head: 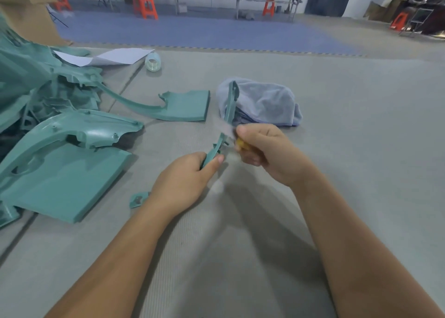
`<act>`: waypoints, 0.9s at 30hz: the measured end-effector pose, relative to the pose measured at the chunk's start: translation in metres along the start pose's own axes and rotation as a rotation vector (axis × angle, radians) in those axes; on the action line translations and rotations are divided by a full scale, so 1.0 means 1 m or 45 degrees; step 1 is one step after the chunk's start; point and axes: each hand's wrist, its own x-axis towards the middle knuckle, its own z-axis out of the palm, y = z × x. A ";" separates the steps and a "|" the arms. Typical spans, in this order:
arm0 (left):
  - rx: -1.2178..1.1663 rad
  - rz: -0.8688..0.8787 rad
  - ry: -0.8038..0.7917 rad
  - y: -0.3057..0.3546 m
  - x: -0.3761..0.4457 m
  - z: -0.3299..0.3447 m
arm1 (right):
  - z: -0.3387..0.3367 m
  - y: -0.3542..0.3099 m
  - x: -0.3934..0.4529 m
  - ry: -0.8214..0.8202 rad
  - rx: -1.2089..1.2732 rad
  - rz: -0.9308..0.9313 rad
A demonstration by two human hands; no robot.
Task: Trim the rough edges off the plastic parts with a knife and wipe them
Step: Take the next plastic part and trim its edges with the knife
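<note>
While trimming proceeds above the grey mat [240,245]: left hand [185,180] clamped on the lower end of a narrow curved teal plastic strip [230,106], upper end raised in front of the grey cloth [262,101]; right hand [265,149] curled round a yellow-handled knife [242,145], blade blurred against the strip's edge just beyond the left thumb. Risk, as judged: slip of the blade toward the left thumb or a gouge in the strip, caused by a 1-ended hold on a thin, flexing part. Further teal parts [60,173] piled at left, untouched.

Left hand [186,177]: fingers curled, thumb pressed forward, gripping; forearm bare, reaching in from lower left
Right hand [262,149]: fist closed, thumb on top; forearm bare
</note>
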 end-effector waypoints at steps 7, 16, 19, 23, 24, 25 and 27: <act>-0.064 -0.030 -0.012 -0.003 0.004 0.001 | -0.002 0.014 -0.004 -0.145 -0.121 0.169; -0.016 0.005 -0.034 0.001 0.001 -0.001 | 0.000 0.031 0.001 -0.039 -0.114 0.052; 0.033 -0.017 -0.041 0.001 0.000 0.000 | -0.008 0.033 0.004 0.155 -0.004 0.017; 0.058 -0.031 -0.050 0.001 -0.002 0.001 | -0.026 0.032 0.001 0.301 0.084 -0.011; 0.045 -0.036 -0.053 0.001 -0.002 0.001 | -0.027 0.031 0.000 0.253 0.114 -0.017; 0.030 -0.042 -0.059 0.000 -0.001 0.001 | -0.026 0.031 -0.001 0.177 0.140 -0.010; 0.003 -0.047 -0.069 -0.001 -0.001 0.001 | -0.020 0.030 -0.002 0.011 0.132 0.058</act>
